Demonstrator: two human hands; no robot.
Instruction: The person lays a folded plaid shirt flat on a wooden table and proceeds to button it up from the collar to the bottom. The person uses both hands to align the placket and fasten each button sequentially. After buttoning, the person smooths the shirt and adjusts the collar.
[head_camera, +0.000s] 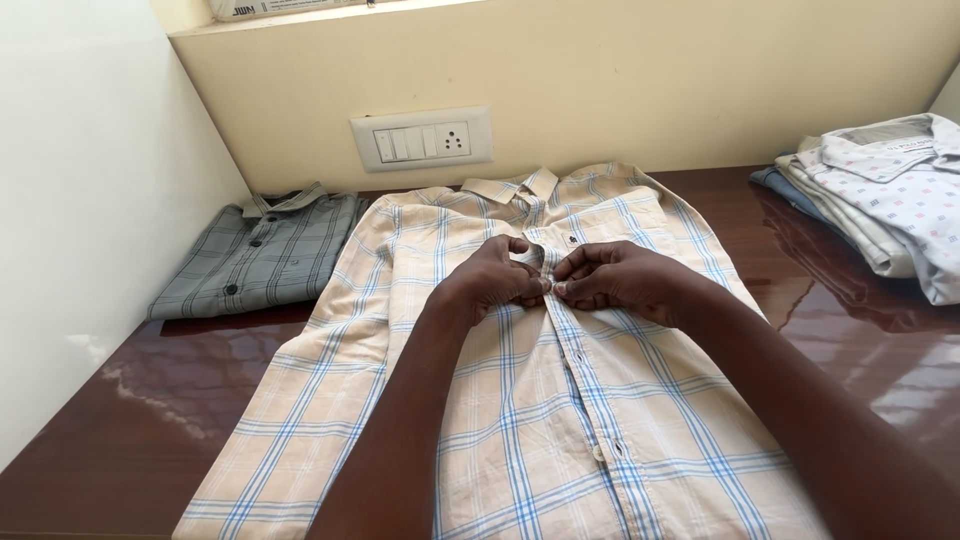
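A beige shirt with blue checks (520, 420) lies flat, front up, on a dark glossy wooden table (130, 420), its collar toward the wall. My left hand (495, 280) and my right hand (615, 278) meet at the button placket high on the chest. Both pinch the fabric edges there, fingertips almost touching. Lower buttons along the placket look fastened.
A folded grey checked shirt (262, 255) lies at the back left by the white side wall. A stack of folded light shirts (885, 195) sits at the back right. A switch and socket plate (422, 138) is on the wall behind.
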